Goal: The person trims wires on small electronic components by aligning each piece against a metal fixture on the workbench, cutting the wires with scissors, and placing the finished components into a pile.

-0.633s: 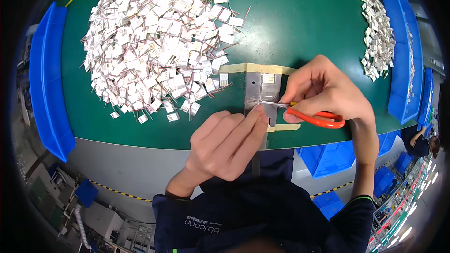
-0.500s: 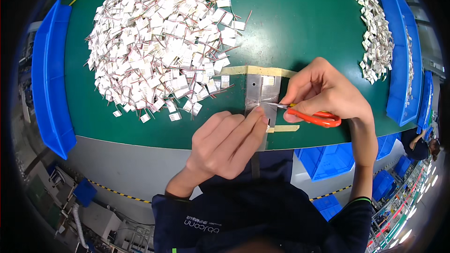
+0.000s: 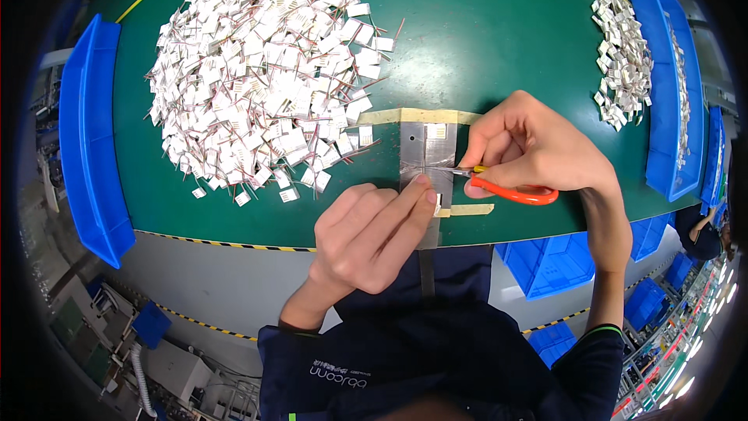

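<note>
My right hand (image 3: 538,148) is closed round orange-handled scissors (image 3: 522,193). Their thin metal tips point left over a grey metal plate (image 3: 412,152) taped to the bench. My left hand (image 3: 370,238) lies at the plate's near left side, thumb and fingertips pinched together just below the scissor tips. What the left fingers hold is too small and covered to make out; a bit of white (image 3: 438,201) shows beside them. Fine wire-like strands cross the plate near the tips. A small white connector (image 3: 436,132) sits at the plate's far end.
A large heap of white connectors (image 3: 249,78) with thin dark-red wires covers the bench's left. Another heap (image 3: 621,51) lies at the right, beside a blue tray (image 3: 658,70). A blue bin (image 3: 93,140) stands on the left edge. Yellowish tape (image 3: 471,210) holds the plate.
The whole view has shifted slightly, with plate and hands a little further left. Both hands keep their grip, and the scissor tips remain over the plate by the left fingertips.
</note>
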`<state>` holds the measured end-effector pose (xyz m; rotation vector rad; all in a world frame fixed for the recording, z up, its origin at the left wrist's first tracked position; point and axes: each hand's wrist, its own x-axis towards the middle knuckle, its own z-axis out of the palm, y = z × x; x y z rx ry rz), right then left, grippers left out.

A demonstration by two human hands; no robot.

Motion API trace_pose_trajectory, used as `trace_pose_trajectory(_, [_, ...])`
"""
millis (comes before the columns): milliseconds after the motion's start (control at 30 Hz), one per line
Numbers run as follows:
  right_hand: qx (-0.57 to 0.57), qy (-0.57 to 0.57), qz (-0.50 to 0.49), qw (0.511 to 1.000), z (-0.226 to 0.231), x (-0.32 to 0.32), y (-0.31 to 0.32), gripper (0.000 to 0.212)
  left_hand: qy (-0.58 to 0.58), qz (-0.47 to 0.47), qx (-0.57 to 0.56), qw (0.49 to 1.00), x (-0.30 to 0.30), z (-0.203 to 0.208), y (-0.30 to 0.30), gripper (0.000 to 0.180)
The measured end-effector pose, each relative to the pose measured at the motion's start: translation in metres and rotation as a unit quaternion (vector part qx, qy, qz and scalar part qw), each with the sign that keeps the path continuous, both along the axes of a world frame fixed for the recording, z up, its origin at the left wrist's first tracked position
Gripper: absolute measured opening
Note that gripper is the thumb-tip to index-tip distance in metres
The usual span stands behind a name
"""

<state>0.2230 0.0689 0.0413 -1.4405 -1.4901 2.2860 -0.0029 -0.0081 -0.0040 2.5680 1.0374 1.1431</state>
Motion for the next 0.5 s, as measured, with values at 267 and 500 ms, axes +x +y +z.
trace_pose_trajectory(267, [0.002, 0.015, -0.008, 1.0, -0.0002, -0.0049, -0.001, 0.011, -0.004, -0.004, 0.002, 1.0, -0.0012, -0.0016, 0.0004, 0.02])
trace_pose_trajectory(500, [-0.015, 0.016, -0.033, 0.999, 0.0026, -0.0066, -0.0028, 0.011, -0.01, -0.007, 0.002, 1.0, -0.001, -0.002, 0.001, 0.021])
